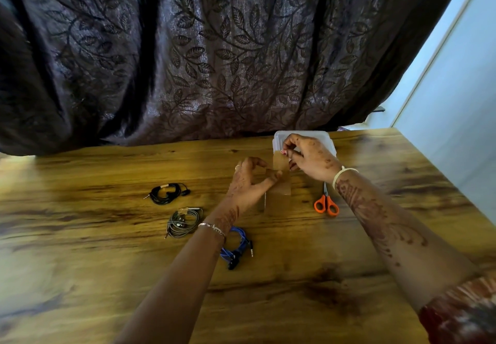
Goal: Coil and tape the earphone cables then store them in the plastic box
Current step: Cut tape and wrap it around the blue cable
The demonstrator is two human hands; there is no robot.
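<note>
Dark curtain [214, 56] cloth, woven with a leaf pattern, hangs in folds behind a glossy wood-grain surface [107, 263]; a pale wall [461, 107] closes the right side. At the far edge sits the plastic box [306, 134] — translucent white with rounded corners. The right hand [311, 157] covers much of it, so I cannot tell what is inside.

Between both hands stretches a strip of brown tape [280, 163], semi-clear and flat. The right hand's fingers [288, 142] are clamped on its upper end, and the left hand [248, 182] pinches it lower down with thumb and fingers [272, 177] together.

Three wound cables lie apart on the left half: a black earphone coil [167, 193] farthest, a grey earphone coil [183, 222] nearer, and a blue earphone coil [239, 248] partly under the left wrist. Orange-handled scissors [326, 204] lie just under the right wrist — closed, blades pointing away. Bare wood spreads wide along the near edge and the left.
</note>
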